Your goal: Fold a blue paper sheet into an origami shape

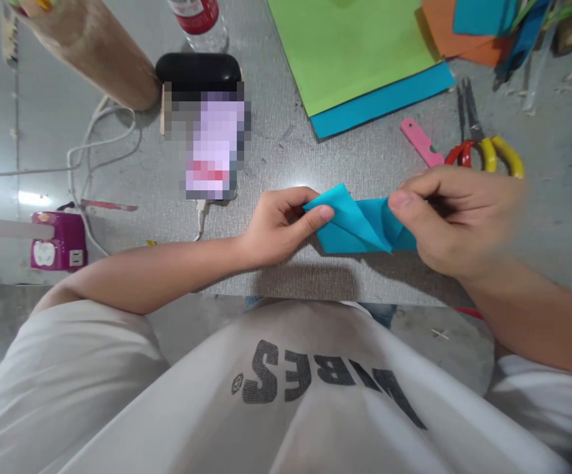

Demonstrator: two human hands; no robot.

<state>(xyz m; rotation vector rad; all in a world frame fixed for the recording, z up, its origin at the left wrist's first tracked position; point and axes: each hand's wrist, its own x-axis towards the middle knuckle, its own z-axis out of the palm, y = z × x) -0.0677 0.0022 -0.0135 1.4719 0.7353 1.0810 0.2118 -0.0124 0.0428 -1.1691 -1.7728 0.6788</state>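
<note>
A folded piece of blue paper (352, 227) is held between both hands near the table's front edge, with a pointed flap across its middle. My left hand (286, 220) grips its left end, thumb on top and fingers beneath. At the other end, my right hand (451, 214) pinches the paper between thumb and forefinger. The right fingertips and that end of the paper are partly hidden. Just beyond the right hand lie scissors (486, 155) with red and yellow handles, beside a pink-handled tool (421, 141).
Green sheets (359, 52) lie over a blue sheet (384, 99) at the back. A phone (214, 148) with a charging cable, a black case (199, 71), a bottle (197, 20) and a tan cylinder (98, 52) stand left of them. A purple plug adapter (58, 240) sits front left.
</note>
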